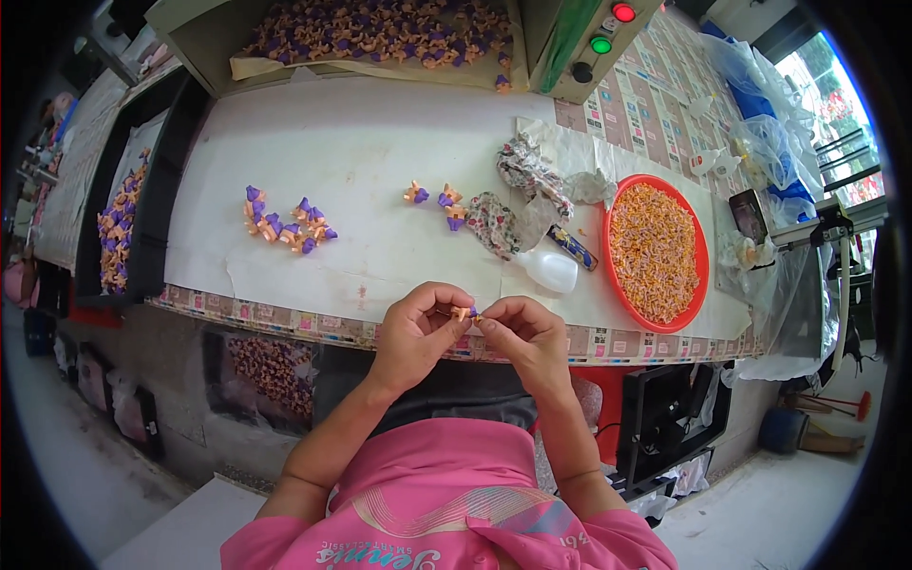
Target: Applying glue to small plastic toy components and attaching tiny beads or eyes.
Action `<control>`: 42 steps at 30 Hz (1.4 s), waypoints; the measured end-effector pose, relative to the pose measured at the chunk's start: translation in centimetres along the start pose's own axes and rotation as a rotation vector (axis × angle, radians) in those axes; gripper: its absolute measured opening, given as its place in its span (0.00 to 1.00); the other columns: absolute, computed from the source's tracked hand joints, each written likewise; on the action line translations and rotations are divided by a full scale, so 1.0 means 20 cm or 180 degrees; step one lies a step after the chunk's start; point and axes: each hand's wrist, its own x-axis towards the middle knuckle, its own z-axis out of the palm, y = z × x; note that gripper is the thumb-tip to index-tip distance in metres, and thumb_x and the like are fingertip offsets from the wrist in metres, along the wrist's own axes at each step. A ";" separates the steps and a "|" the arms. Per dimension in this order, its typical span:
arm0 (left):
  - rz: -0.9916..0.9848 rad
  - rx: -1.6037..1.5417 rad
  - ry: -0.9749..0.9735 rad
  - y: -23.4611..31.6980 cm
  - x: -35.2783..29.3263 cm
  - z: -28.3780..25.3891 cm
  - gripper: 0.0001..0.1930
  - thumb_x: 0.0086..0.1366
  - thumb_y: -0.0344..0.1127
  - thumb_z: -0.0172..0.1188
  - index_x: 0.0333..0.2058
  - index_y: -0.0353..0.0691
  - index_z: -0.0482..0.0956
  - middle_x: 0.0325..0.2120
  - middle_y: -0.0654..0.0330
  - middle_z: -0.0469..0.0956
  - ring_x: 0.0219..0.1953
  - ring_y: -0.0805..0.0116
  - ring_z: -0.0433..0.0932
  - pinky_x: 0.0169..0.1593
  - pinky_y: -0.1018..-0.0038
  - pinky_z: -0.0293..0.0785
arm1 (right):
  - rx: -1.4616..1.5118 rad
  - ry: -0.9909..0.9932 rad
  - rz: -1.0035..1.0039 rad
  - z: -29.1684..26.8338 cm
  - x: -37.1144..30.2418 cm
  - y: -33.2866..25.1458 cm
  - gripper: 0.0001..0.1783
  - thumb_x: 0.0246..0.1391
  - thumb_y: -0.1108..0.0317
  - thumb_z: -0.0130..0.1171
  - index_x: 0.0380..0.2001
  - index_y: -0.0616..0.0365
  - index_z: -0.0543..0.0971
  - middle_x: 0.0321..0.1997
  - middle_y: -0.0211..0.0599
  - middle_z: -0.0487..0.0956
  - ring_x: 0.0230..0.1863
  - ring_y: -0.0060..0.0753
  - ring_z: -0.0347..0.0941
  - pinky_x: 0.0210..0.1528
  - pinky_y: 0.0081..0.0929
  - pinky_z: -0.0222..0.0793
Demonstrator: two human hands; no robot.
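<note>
Just past the table's near edge, my two hands meet at the fingertips. My left hand [410, 334] pinches a small peach-and-purple plastic figure body [463, 313]. Between my right hand's [534, 344] thumb and forefinger is a tiny orange-yellow piece [478, 318], touching the figure; its exact shape is too small to tell. Beyond my hands, single peach-and-purple figures [416, 193] lie on the white sheet, with a loose cluster of several [289, 224] to the left. At the right stands a red basin [703, 249] full of tiny orange-yellow pieces.
Crumpled floral cloth [494, 224], a white scoop-like object [551, 271] and a dark tube [572, 247] lie left of the basin. A black tray [180, 114] of figures stands far left. At the back, an open metal cabinet [204, 47] holds a heap of figures beside a control box [581, 66].
</note>
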 end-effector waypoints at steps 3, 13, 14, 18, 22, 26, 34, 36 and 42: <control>-0.0076 0.0035 -0.0008 0.01 0.00 -0.02 0.08 0.64 0.21 0.59 0.42 0.33 0.75 0.34 0.66 0.75 0.37 0.82 0.74 0.42 0.84 0.72 | -0.0081 -0.0010 -0.0070 0.02 0.01 0.03 0.05 0.54 0.79 0.62 0.35 0.63 0.79 0.32 0.25 0.78 0.32 0.14 0.73 0.34 0.12 0.68; 0.0148 0.0037 -0.0090 -0.02 0.00 -0.06 0.07 0.64 0.20 0.58 0.41 0.33 0.76 0.35 0.65 0.75 0.37 0.81 0.74 0.43 0.83 0.74 | -0.0469 -0.0033 -0.0392 0.03 0.05 0.09 0.04 0.52 0.80 0.63 0.33 0.65 0.80 0.36 0.31 0.75 0.35 0.19 0.75 0.37 0.16 0.71; 0.0172 0.0047 -0.0105 -0.02 0.00 -0.06 0.07 0.64 0.20 0.57 0.41 0.33 0.76 0.36 0.65 0.75 0.38 0.81 0.74 0.43 0.83 0.74 | -0.0468 -0.0031 -0.0390 0.03 0.05 0.09 0.04 0.52 0.80 0.63 0.33 0.65 0.80 0.36 0.31 0.75 0.35 0.19 0.75 0.37 0.16 0.71; 0.0252 0.0088 -0.0146 -0.03 0.00 -0.07 0.07 0.64 0.18 0.56 0.41 0.33 0.76 0.38 0.64 0.74 0.39 0.80 0.75 0.44 0.82 0.74 | -0.0481 -0.0063 -0.0407 0.01 0.05 0.10 0.04 0.53 0.80 0.63 0.33 0.65 0.80 0.36 0.30 0.76 0.35 0.19 0.75 0.37 0.16 0.71; 0.0328 0.0218 -0.0200 -0.03 0.00 -0.06 0.09 0.62 0.18 0.57 0.41 0.32 0.76 0.41 0.61 0.74 0.41 0.79 0.75 0.45 0.81 0.74 | -0.0442 -0.0097 -0.0324 -0.01 0.06 0.11 0.04 0.54 0.79 0.63 0.34 0.65 0.79 0.34 0.30 0.77 0.34 0.18 0.75 0.36 0.15 0.72; 0.0380 0.0250 -0.0294 -0.01 0.00 -0.06 0.10 0.59 0.18 0.58 0.40 0.32 0.76 0.42 0.60 0.74 0.43 0.77 0.75 0.46 0.80 0.75 | -0.0426 -0.0077 -0.0267 0.00 0.05 0.11 0.04 0.54 0.79 0.63 0.33 0.65 0.79 0.33 0.30 0.78 0.33 0.17 0.75 0.36 0.15 0.72; 0.0574 0.0518 -0.0164 -0.05 -0.01 -0.06 0.11 0.57 0.16 0.55 0.40 0.31 0.76 0.45 0.56 0.72 0.44 0.74 0.74 0.46 0.78 0.76 | -0.0456 -0.0052 -0.0225 0.01 0.05 0.11 0.04 0.54 0.79 0.63 0.33 0.66 0.78 0.33 0.31 0.78 0.31 0.17 0.76 0.33 0.14 0.73; 0.0610 0.0521 -0.0152 -0.06 -0.01 -0.06 0.11 0.57 0.16 0.55 0.39 0.31 0.76 0.44 0.56 0.73 0.44 0.74 0.75 0.46 0.78 0.76 | -0.0455 -0.0032 -0.0200 0.01 0.04 0.11 0.04 0.54 0.79 0.63 0.32 0.66 0.78 0.32 0.31 0.78 0.31 0.17 0.76 0.33 0.14 0.74; 0.0585 0.0495 -0.0100 -0.07 -0.02 -0.06 0.10 0.56 0.16 0.55 0.38 0.31 0.76 0.44 0.56 0.73 0.43 0.73 0.75 0.47 0.76 0.76 | -0.0593 -0.0021 -0.0369 0.01 0.04 0.13 0.03 0.53 0.79 0.64 0.32 0.66 0.79 0.33 0.31 0.77 0.31 0.17 0.76 0.33 0.14 0.73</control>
